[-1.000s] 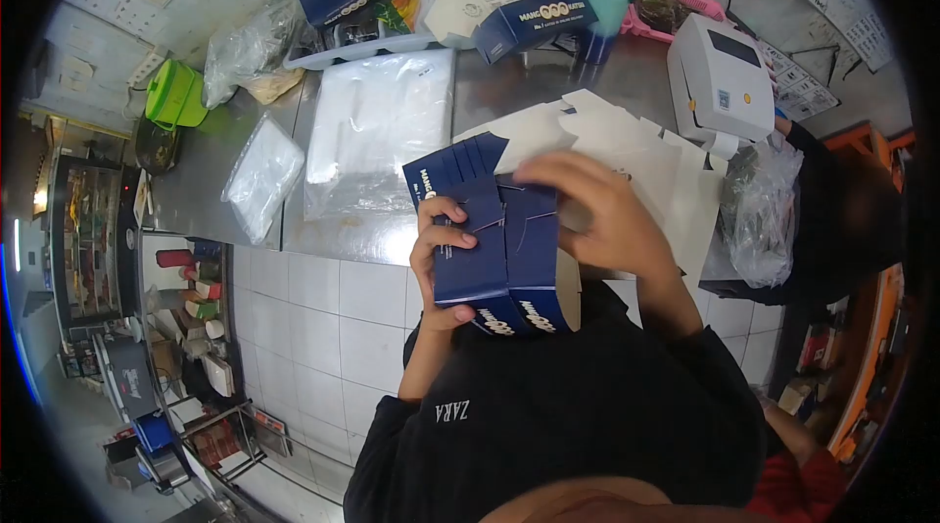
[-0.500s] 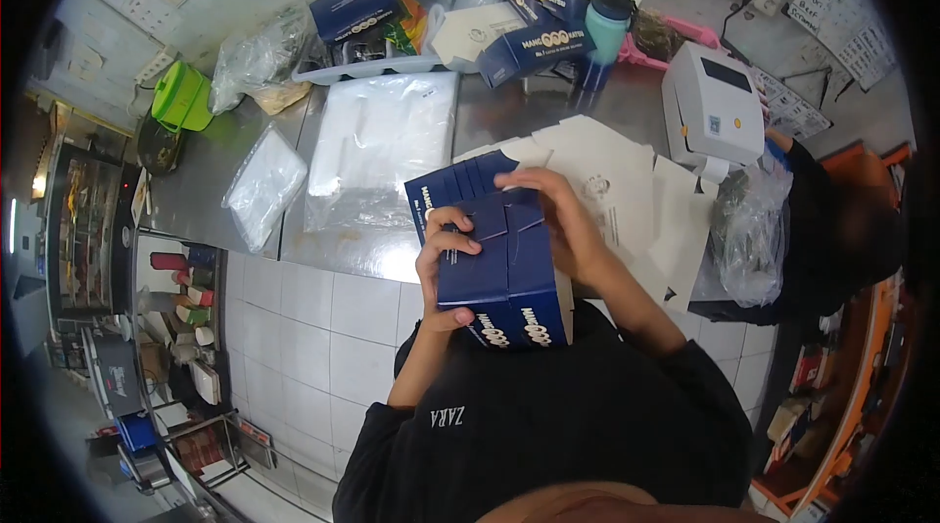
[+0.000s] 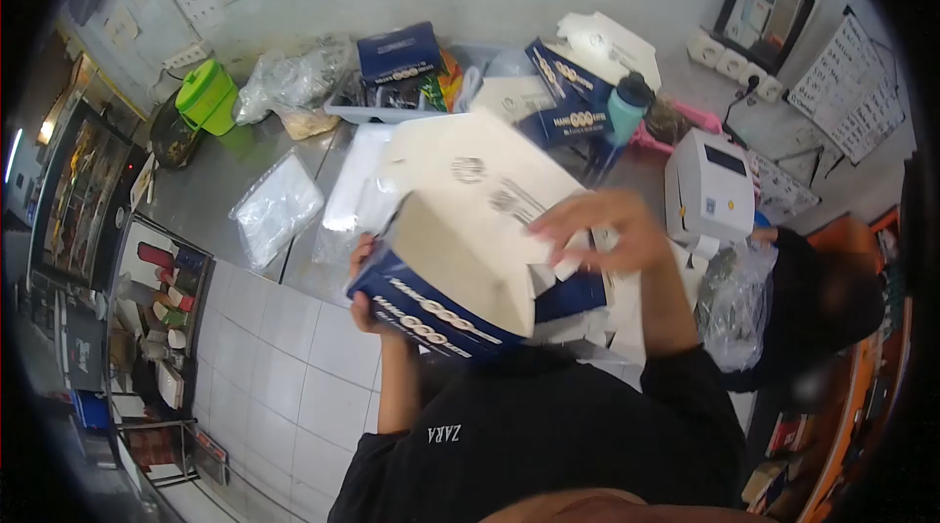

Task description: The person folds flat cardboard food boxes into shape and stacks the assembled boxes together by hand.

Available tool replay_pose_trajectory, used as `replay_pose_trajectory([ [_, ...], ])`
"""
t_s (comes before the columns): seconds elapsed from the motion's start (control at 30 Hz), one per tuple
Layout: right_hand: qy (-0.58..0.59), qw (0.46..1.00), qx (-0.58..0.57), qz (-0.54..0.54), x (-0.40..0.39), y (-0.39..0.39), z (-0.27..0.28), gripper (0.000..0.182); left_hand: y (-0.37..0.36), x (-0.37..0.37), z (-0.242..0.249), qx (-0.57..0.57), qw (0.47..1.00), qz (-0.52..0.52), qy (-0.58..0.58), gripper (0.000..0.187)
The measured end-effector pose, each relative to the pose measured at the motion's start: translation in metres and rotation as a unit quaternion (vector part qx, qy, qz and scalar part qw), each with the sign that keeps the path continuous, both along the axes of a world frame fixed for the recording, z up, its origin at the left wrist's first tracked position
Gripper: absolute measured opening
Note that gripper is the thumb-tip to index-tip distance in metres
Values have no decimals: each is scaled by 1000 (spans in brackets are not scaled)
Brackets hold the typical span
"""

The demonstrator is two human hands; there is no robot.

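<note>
I hold a dark blue cardboard box (image 3: pixel 431 312) with a white inside, opened up with its lid flap raised toward me. My left hand (image 3: pixel 364 280) grips the box's left side from underneath, mostly hidden behind it. My right hand (image 3: pixel 599 229) rests with spread fingers on the edge of the white lid flap (image 3: pixel 480 180). The box is lifted above the steel counter (image 3: pixel 211 190).
Flat white box blanks (image 3: pixel 627 298) lie on the counter under the box. Clear plastic bags (image 3: pixel 276 210), a green container (image 3: pixel 206 95), a tray of blue boxes (image 3: pixel 397 53), a teal bottle (image 3: pixel 627 112) and a white label printer (image 3: pixel 707 192) stand behind. Another person (image 3: pixel 832 308) is at the right.
The box was held bottom-up with both hands pressing its blue flaps; now it is turned over and open, white inside showing. My view has tilted up toward the wall.
</note>
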State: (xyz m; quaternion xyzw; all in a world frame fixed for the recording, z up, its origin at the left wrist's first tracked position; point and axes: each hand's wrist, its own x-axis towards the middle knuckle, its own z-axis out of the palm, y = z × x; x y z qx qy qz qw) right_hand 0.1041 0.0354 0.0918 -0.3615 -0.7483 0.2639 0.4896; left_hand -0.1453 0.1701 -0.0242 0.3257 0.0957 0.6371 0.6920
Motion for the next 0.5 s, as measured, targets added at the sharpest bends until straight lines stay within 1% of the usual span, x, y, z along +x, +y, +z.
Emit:
replay_pose_trajectory([
  [0.03,23,997,67,6,26,14,6,24,10,-11,-3,-24,999,-24,-29,68],
  [0.07,133,988,-54,-61,43,25,20,22,16,-17,-4,-25,999,-31,-29,68],
  [0.1,105,972,-65,-200,63,52,31,23,22,-18,-11,-14,999,-18,-23,69],
  [0.13,-4,941,-46,-336,84,84,30,28,29,-18,-23,-6,1000,-4,-15,69],
  [0.17,-140,901,-29,-410,113,110,20,40,32,-19,-34,-2,1000,10,-5,70],
  [0.2,-307,802,-41,-511,150,135,-6,57,33,-18,-39,-8,1000,-20,12,70],
  [0.23,-403,725,-109,-548,175,152,-26,63,31,-15,-38,-28,999,-26,28,70],
  [0.27,-493,633,-174,-571,199,166,-47,68,28,-10,-29,-52,997,-57,6,69],
  [0.3,-503,615,-238,-559,229,173,-73,68,24,-7,-23,-78,993,-83,-18,68],
  [0.33,-463,647,-349,-496,271,187,-95,67,24,-5,-25,-121,988,-97,-20,66],
  [0.37,-504,612,-320,-519,259,186,-90,65,27,-6,-27,-161,981,-108,-23,64],
  [0.4,-476,641,-312,-514,268,188,-90,61,30,-6,-38,-144,978,-138,-64,59],
  [0.43,-438,654,-317,-529,259,191,-77,57,29,-5,-41,-168,966,-164,-107,56],
  [0.47,-459,632,-320,-536,260,199,-69,54,31,-8,-42,-160,966,-179,-93,55],
  [0.5,-491,614,-320,-528,233,193,-37,42,32,-9,-40,-152,965,-199,-76,54],
])
